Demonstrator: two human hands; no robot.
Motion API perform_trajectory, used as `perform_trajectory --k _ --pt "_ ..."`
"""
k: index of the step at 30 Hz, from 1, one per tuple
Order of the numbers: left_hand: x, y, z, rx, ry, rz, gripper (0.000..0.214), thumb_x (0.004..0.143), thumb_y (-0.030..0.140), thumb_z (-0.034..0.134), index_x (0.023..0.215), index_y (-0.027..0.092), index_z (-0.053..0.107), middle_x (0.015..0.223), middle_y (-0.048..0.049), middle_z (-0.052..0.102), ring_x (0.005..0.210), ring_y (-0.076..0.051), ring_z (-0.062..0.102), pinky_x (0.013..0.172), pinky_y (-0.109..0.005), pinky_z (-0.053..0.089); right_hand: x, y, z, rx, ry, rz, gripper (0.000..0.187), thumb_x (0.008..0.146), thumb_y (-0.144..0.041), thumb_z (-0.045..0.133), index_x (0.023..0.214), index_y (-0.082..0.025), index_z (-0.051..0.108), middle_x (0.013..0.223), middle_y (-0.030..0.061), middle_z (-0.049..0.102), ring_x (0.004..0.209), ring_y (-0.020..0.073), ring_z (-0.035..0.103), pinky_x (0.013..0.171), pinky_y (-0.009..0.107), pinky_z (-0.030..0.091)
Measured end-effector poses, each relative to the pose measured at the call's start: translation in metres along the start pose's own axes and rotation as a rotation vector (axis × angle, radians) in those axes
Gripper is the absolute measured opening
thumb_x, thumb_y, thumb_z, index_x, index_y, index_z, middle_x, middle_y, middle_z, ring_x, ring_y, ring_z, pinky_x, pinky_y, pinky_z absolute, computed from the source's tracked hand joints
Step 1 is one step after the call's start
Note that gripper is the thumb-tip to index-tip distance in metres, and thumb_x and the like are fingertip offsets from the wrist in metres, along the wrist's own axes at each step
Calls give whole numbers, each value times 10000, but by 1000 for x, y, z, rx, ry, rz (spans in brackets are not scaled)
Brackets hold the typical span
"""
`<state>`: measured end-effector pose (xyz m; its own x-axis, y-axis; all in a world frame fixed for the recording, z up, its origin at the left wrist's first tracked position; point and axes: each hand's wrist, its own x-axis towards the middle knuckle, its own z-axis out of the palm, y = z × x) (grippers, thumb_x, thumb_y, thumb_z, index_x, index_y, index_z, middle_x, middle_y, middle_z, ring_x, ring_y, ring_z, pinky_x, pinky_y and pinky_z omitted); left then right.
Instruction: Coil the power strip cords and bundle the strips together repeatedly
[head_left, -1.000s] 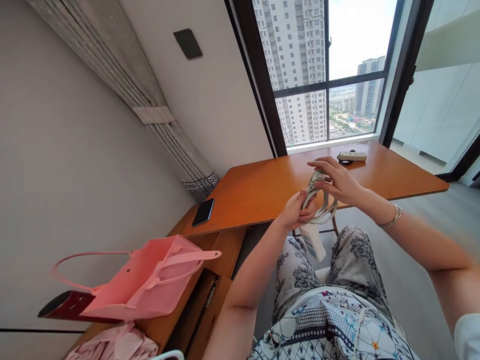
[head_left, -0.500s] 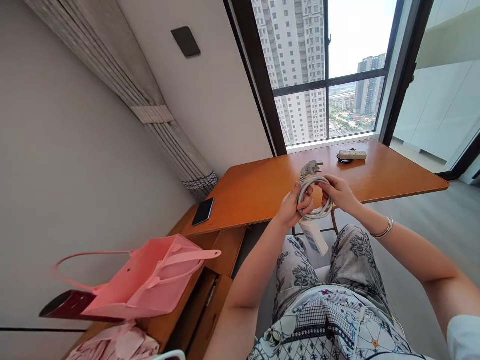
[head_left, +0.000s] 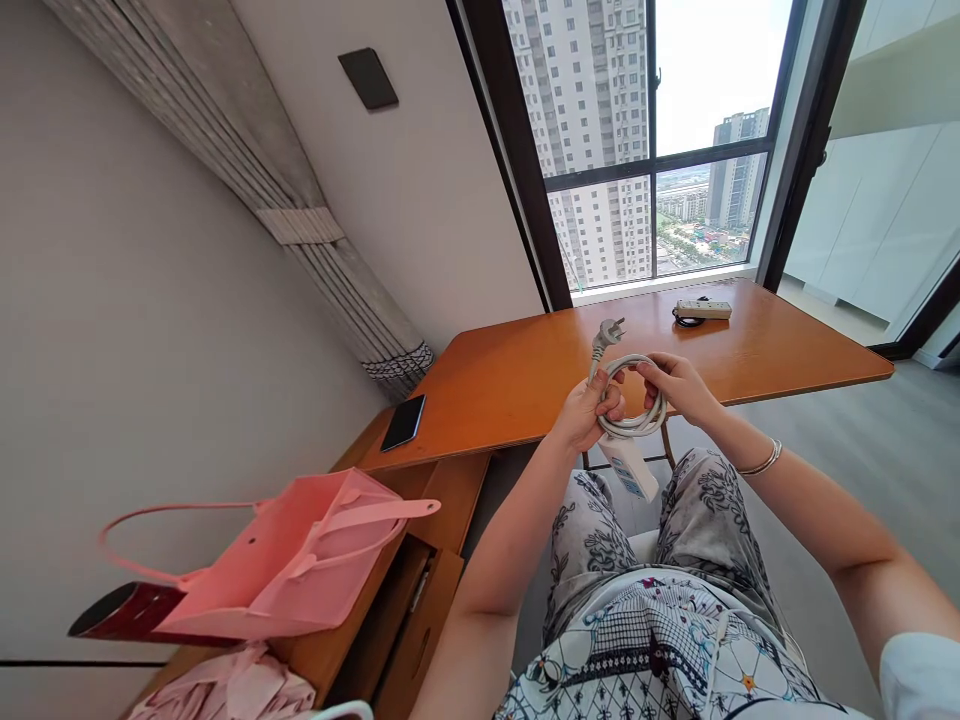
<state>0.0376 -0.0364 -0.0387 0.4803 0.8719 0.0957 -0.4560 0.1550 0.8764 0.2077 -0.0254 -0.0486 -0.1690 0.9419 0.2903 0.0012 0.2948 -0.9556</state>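
A white power strip (head_left: 630, 467) hangs below a coil of its own grey-white cable (head_left: 637, 418), held above my lap at the front edge of the orange wooden table (head_left: 525, 380). My left hand (head_left: 589, 412) is closed round the left side of the coil. My right hand (head_left: 679, 385) pinches the coil's upper right. The cable's plug (head_left: 606, 335) sticks up above the coil, prongs pointing up and right.
A second power strip (head_left: 703, 310) with a dark cord lies at the table's far edge by the window. A black phone (head_left: 403, 422) lies at the table's left corner. A pink tote bag (head_left: 300, 560) rests on a lower wooden shelf at left.
My right hand let go of the plug end and moved down onto the coil; the plug now stands free above it. The coil and strip have shifted slightly.
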Motion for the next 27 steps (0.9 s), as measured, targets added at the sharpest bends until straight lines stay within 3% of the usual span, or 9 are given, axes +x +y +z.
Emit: perform_trajectory --k 3,5,9,11,13,17,20,23,27 --pt "-1 4 7 -105 65 -45 423 810 545 725 776 157 561 408 117 250 395 -54 327 437 -147 296 -4 24 2 104 31 -71 698 862 -796 383 1096 -190 637 835 66 686 678 199 685 616 338 582" --pt "-1 7 11 -189 127 -74 419 842 534 694 751 155 541 413 121 225 382 -42 298 428 -138 290 -11 46 2 31 122 -179 689 935 -729 290 1296 -203 549 1070 129 680 805 223 707 691 394 602" --pt "2 11 9 -313 272 -79 418 882 518 651 737 144 535 410 122 238 373 -29 310 423 -121 292 -27 81 -7 -411 340 -646 573 911 -480 610 1421 -277 445 1407 180 484 1111 269 650 813 451 608" --pt "4 12 6 -353 330 -64 418 898 513 630 731 142 532 412 121 249 371 -24 323 425 -115 296 -31 86 -13 -611 266 -799 403 905 -366 647 1299 -328 573 1352 129 539 1173 263 625 912 475 588" --pt "7 13 3 -380 367 -35 418 880 513 653 726 146 527 419 125 245 369 -19 331 431 -111 306 -32 81 -17 -786 74 -845 226 923 -296 622 1121 -384 683 1197 60 642 1149 229 639 998 468 552" --pt "11 9 1 -360 388 24 414 823 516 721 745 156 532 437 129 257 386 -24 353 446 -116 333 -34 58 -12 -938 -315 -884 258 952 -289 594 1091 -479 700 1108 -41 727 1121 168 647 1097 431 466" --pt "15 -2 -2 -292 384 70 422 806 538 728 765 165 535 442 121 291 418 -40 389 472 -131 371 -37 40 -2 -973 -447 -924 278 977 -277 549 1169 -431 678 1206 -49 723 1193 159 616 1121 422 406" --pt "16 -14 -4 -221 348 51 454 794 578 717 750 174 514 438 113 304 432 -54 402 475 -145 383 -39 29 7 -898 -409 -987 259 992 -322 499 1182 -362 671 1183 -15 735 1180 182 626 1145 474 318" --pt "11 -21 -4 -127 221 -20 497 779 639 695 734 177 515 440 101 307 412 -61 365 433 -165 348 -37 27 10 -663 -98 -890 333 919 -530 545 1091 -286 693 1018 40 747 1025 240 665 1144 547 255"
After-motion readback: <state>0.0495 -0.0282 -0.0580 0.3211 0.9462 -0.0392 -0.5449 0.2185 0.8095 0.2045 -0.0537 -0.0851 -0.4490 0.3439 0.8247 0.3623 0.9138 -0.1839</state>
